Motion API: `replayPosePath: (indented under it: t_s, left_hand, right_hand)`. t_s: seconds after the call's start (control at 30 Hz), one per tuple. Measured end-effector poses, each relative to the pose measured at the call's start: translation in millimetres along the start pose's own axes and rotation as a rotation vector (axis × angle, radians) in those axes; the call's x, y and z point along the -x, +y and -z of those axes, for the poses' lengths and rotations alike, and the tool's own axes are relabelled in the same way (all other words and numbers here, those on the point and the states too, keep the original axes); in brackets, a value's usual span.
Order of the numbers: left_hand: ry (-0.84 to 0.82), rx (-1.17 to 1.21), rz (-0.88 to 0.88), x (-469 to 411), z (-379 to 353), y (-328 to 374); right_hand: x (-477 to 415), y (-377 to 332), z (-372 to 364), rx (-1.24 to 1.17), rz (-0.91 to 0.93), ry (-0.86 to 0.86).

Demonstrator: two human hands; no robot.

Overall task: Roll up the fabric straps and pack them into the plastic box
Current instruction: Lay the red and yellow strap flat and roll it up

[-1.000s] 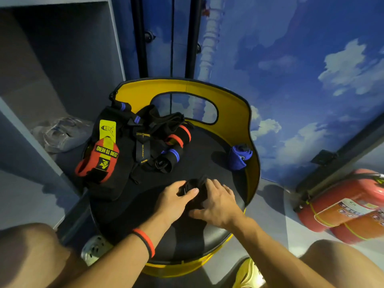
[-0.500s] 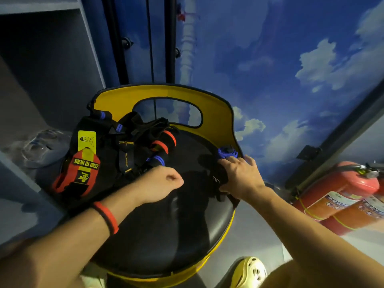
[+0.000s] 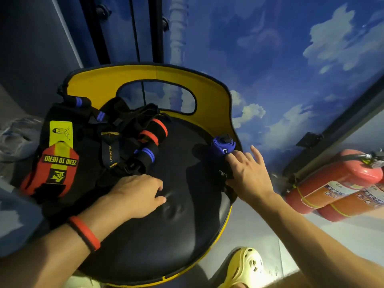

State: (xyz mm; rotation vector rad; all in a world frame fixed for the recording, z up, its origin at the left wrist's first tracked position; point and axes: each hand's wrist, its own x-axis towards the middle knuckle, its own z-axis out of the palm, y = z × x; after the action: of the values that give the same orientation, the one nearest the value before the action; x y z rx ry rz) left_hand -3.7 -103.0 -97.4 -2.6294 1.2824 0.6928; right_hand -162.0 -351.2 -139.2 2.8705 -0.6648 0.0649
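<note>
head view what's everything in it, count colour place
chair: 1, black seat, yellow back, centre
strap pile: 1, black with red and blue bands, seat's left
wrap: 1, red and yellow, on pile's left
blue roll: 1, blue, seat's right edge
black roll: 1, black, beside blue roll
extinguishers: 2, red, floor right
shoe: 1, pale yellow, floor bottom
wristband: 1, red and black, left wrist
left hand: 1, rests on seat
right hand: 1, holds black roll

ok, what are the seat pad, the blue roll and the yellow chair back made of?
Seat pad: probably padded vinyl or leather, semi-gloss; soft sheen, dimples beside the left hand.
Blue roll: woven fabric, matte; layered wound edges show.
Chair back: smooth yellow, dark piped edge; likely upholstery, unsure.
</note>
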Motion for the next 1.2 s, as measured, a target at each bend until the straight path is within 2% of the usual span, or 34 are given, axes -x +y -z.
replayPosePath:
  t_s: [0.33,0.47,0.57,0.7,0.83,0.93,1.03,1.2]
  left_hand:
    - [-0.055,-0.026,0.013,-0.9,-3.9,-3.3]
    - [-0.050,-0.007,0.028,2.6,-0.5,-9.1]
    - [-0.029,0.035,0.050,5.1,6.3,-17.6]
    - [0.018,0.083,0.089,7.3,18.0,-33.5]
    - [0.057,0.154,0.119,9.4,26.2,-52.3]
    - [0.066,0.165,0.137,9.8,25.6,-68.6]
    - [0.036,0.161,0.157,9.7,21.5,-82.3]
    - [-0.035,0.163,0.128,8.2,10.5,-95.6]
  right_hand:
    - [-2.3,-5.4,-2.7,0.086,-0.054,0.030]
    - [-1.2,-10.8,4.2,0.083,-0.077,-0.040]
    - [-5.5,-21.6,13.3,0.040,-0.064,0.007]
    - [-22.1,-58.3,31.6,-0.116,0.040,0.066]
    - [-45.0,-104.9,46.0,-0.307,0.166,-0.106]
    - [-59.6,-136.1,47.3,-0.362,0.247,-0.205]
    - [-73.9,-158.3,39.3,-0.487,0.197,-0.266]
    - [-102.5,-178.6,12.8,-0.837,-0.066,-0.311]
